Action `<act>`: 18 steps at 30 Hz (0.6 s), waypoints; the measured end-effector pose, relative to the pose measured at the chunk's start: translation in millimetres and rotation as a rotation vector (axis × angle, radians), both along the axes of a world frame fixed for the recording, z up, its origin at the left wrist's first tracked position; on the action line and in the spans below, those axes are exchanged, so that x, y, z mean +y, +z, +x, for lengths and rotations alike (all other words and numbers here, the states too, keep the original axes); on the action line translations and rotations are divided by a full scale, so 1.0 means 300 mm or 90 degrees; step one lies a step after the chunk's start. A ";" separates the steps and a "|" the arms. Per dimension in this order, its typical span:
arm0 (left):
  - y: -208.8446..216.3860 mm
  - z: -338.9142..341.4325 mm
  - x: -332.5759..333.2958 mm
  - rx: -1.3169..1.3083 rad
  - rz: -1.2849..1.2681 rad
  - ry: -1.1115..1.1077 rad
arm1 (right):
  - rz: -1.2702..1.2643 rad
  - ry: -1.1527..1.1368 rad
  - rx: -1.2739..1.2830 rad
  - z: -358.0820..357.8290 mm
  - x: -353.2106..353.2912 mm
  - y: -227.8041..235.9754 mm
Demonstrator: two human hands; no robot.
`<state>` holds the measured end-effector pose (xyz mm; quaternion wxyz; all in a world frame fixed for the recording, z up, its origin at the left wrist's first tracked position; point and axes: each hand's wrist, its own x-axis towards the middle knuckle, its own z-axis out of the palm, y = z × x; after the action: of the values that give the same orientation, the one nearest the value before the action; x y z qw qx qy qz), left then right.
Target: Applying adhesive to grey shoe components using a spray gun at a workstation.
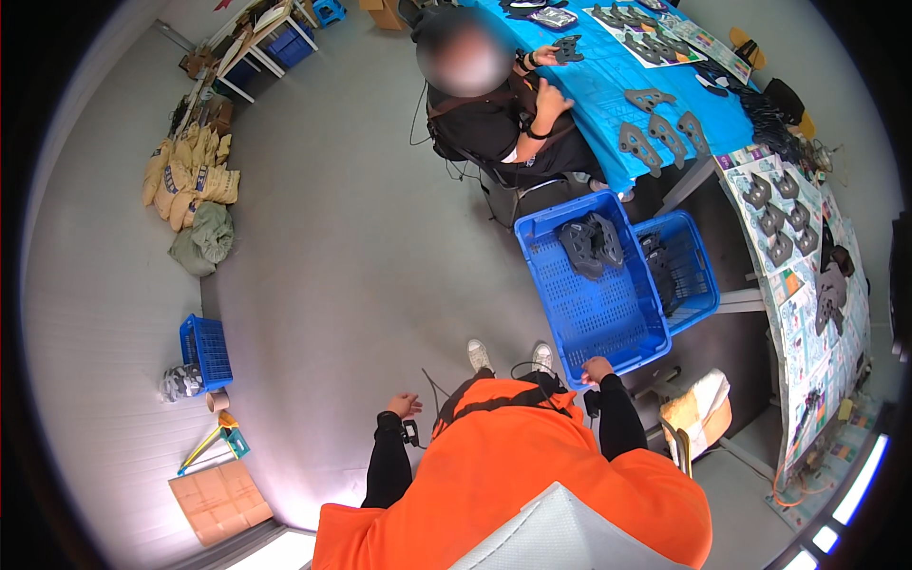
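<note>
My right hand (597, 370) is at the near rim of a large blue plastic crate (608, 318), its fingers curled over the edge. Inside the crate's far half lies a small pile of dark grey moulded parts (590, 245). My left hand (406, 406) hangs in the air at my left side, away from any object, with its fingers loosely apart and nothing visible in them. Both wrists carry dark bands with small devices.
A second blue crate (698, 275) holding dark parts stands right of the first. Beyond, a seated person (494, 123) holds a grey part at a blue-covered table (603, 109). A patterned table (798, 351) with parts stands right, near a chair (698, 413). Cardboard (220, 501) lies left.
</note>
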<state>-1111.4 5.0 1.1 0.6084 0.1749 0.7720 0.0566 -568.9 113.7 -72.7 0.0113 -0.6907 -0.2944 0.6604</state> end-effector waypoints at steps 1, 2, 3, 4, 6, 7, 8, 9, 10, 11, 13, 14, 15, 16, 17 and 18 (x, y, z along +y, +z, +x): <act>0.003 0.005 0.002 -0.001 0.000 -0.001 | -0.003 0.002 -0.001 0.001 -0.002 -0.003; 0.006 0.009 0.004 0.003 0.003 -0.001 | -0.003 0.001 -0.001 0.004 -0.004 -0.005; 0.007 0.010 0.002 0.007 0.007 0.000 | 0.001 0.004 0.000 0.004 -0.005 -0.005; 0.007 0.012 0.002 0.007 0.007 0.001 | 0.005 0.006 0.001 0.005 -0.005 -0.005; 0.005 0.011 0.004 0.006 0.005 0.005 | 0.018 0.024 0.003 0.007 -0.003 -0.005; 0.002 0.010 0.005 0.006 0.005 0.006 | 0.032 0.041 0.006 0.006 -0.001 -0.005; 0.001 0.008 0.006 0.008 0.004 0.007 | 0.033 0.043 0.007 0.005 0.004 -0.004; -0.002 0.004 0.004 0.010 0.004 0.010 | 0.035 0.061 0.012 0.005 0.008 -0.009; -0.004 0.001 0.001 0.013 0.006 0.016 | 0.037 0.080 0.017 0.005 0.015 -0.013; -0.006 -0.001 -0.002 0.013 0.012 0.021 | 0.041 0.086 0.020 0.004 0.022 -0.015; -0.004 0.002 -0.008 0.019 0.023 0.040 | 0.046 0.122 0.017 0.002 0.034 -0.030; -0.002 0.009 -0.009 0.018 0.026 0.043 | 0.062 0.146 0.029 0.004 0.037 -0.037; 0.001 0.016 -0.022 0.020 0.029 0.051 | 0.031 0.116 0.023 -0.006 0.048 -0.038; 0.003 0.027 -0.039 0.029 0.037 0.071 | 0.000 0.088 0.017 -0.013 0.056 -0.050; 0.007 0.042 -0.061 0.032 0.038 0.075 | 0.019 0.143 0.030 -0.014 0.062 -0.057; 0.011 0.046 -0.084 0.036 0.042 0.081 | 0.043 0.201 0.044 -0.002 0.069 -0.078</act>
<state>-1097.6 -20.3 4.3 0.5754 0.1472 0.7962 0.1158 -569.5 134.2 -96.1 -0.0592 -0.6121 -0.4207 0.6670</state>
